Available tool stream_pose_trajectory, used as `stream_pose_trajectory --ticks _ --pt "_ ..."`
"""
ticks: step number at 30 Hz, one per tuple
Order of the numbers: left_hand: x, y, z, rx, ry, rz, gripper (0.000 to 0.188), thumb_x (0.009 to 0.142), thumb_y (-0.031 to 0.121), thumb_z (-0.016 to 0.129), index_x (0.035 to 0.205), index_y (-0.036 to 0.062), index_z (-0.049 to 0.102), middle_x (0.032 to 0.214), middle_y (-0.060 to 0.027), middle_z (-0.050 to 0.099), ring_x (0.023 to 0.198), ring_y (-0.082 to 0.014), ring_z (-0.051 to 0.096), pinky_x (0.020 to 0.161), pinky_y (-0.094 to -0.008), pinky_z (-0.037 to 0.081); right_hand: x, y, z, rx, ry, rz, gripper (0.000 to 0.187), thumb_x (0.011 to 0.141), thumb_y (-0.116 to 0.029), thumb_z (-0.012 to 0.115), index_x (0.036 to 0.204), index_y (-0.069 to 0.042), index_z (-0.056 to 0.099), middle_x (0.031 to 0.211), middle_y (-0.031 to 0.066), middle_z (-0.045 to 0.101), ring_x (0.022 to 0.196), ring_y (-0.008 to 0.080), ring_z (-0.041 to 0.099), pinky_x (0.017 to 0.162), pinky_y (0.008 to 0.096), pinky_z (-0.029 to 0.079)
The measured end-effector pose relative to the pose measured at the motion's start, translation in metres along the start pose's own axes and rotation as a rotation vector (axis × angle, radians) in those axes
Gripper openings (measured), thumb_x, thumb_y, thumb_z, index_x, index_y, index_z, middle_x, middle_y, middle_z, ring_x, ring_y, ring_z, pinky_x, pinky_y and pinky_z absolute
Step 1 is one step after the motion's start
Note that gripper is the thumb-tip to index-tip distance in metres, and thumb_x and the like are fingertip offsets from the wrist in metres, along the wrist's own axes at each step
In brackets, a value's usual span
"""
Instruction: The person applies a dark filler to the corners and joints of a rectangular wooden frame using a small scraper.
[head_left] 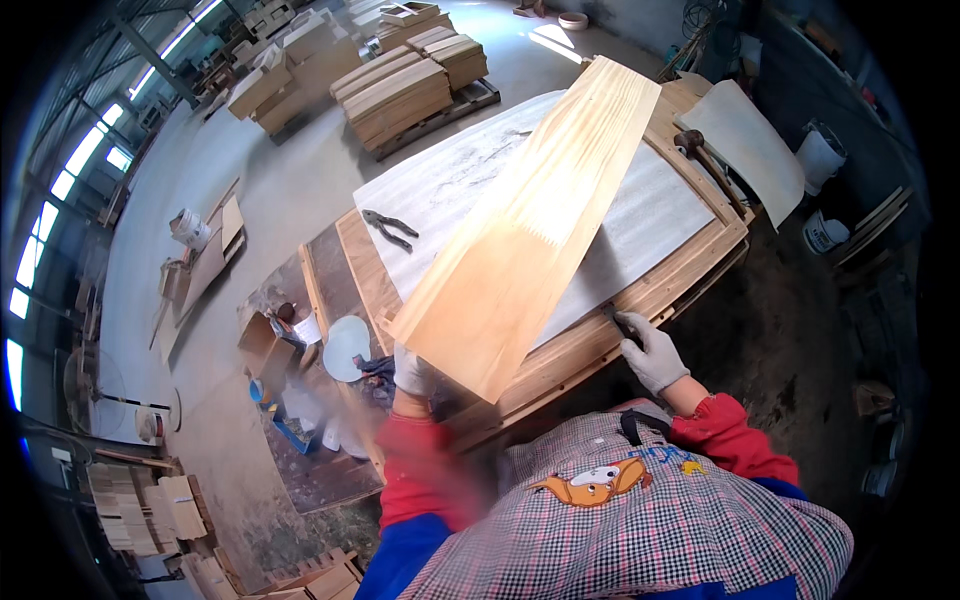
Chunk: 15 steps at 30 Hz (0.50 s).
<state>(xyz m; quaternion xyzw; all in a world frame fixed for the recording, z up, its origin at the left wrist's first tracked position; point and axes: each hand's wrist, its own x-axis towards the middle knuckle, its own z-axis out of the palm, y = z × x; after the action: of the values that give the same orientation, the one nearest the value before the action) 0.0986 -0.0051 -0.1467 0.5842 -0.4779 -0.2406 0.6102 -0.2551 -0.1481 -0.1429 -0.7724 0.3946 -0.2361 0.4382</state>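
A long, pale wooden board [470,290] lies slantwise over a white sheet [450,195], its near end jutting past the wooden frame around the work surface [575,365] and its far end reaching over the opposite edge. A dark shadow runs along its right side, so I cannot tell whether it rests flat or is slightly raised.

The gloved left hand [411,373] is at the board's near left corner; its fingers are hidden beneath the wood, and I cannot tell how firmly they close. The gloved right hand [655,357] is apart from the board, curled around a slim dark tool [613,317] at the frame's edge.

The board looks stiff and fairly light for its length, though that length would make the far end swing or dip if held from one end alone. Its smooth face may slide under cotton gloves, and its corners could chip or dent if knocked. The best hold seems to be on both long edges near the middle, palms against the sides. Pliers [392,228] lie on the sheet, left of the board
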Motion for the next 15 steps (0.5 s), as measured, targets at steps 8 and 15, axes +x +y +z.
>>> stream_pose_trajectory --ticks 8,15 --pt "0.000 0.085 0.085 -0.439 0.278 -0.143 0.084 0.077 0.062 0.062 0.134 0.0040 0.040 0.125 -0.0071 0.054 0.113 -0.0220 0.052 0.097 -0.0390 0.043 0.019 0.031 -0.052 0.265 -0.067 0.061 0.047 0.087 -0.011 0.054 0.133 -0.005 0.043 0.086 0.0064 0.059 0.057 0.0083 0.053 0.054 0.0232 0.046" --pt "0.014 0.174 0.214 -0.622 0.203 -0.149 0.044 0.093 0.035 0.055 0.124 0.0043 0.050 0.118 -0.0092 0.058 0.106 -0.0223 0.058 0.091 -0.0373 0.049 0.013 -0.012 -0.135 0.894 -0.192 0.081 0.061 0.088 -0.011 0.060 0.141 -0.006 0.029 0.103 0.0095 0.061 0.062 0.0057 0.052 0.055 0.0199 0.045"
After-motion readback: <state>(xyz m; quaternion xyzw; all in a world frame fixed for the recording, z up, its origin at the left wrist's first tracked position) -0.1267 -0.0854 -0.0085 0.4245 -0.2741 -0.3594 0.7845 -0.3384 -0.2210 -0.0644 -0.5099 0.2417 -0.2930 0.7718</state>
